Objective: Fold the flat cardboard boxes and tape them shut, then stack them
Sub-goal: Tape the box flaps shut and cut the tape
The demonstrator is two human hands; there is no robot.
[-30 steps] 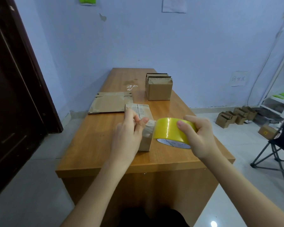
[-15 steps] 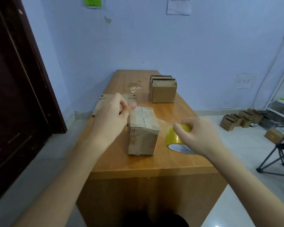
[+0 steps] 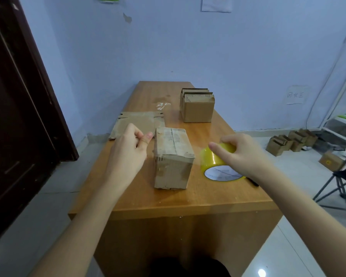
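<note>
A closed, worn cardboard box [image 3: 173, 156] stands in the middle of the wooden table [image 3: 168, 198]. My left hand [image 3: 130, 150] hovers just left of the box top, thumb and forefinger pinched on what looks like the end of a faint clear tape strip running over the box. My right hand [image 3: 246, 154] grips the yellow tape roll [image 3: 214, 162], which is tilted on the table right of the box. A flat unfolded cardboard box [image 3: 136, 124] lies behind my left hand. Two folded boxes [image 3: 197, 105] stand together farther back.
A black pen [image 3: 253, 181] lies on the table by the roll. Several small cardboard boxes [image 3: 290, 139] sit on the floor to the right, near a white shelf [image 3: 342, 120] and a folding chair [image 3: 344, 176]. A dark door [image 3: 18, 116] is on the left.
My left hand left the box top and moved to its left side, pinched. My right hand carried the roll away to the right and lowered it onto the table.
</note>
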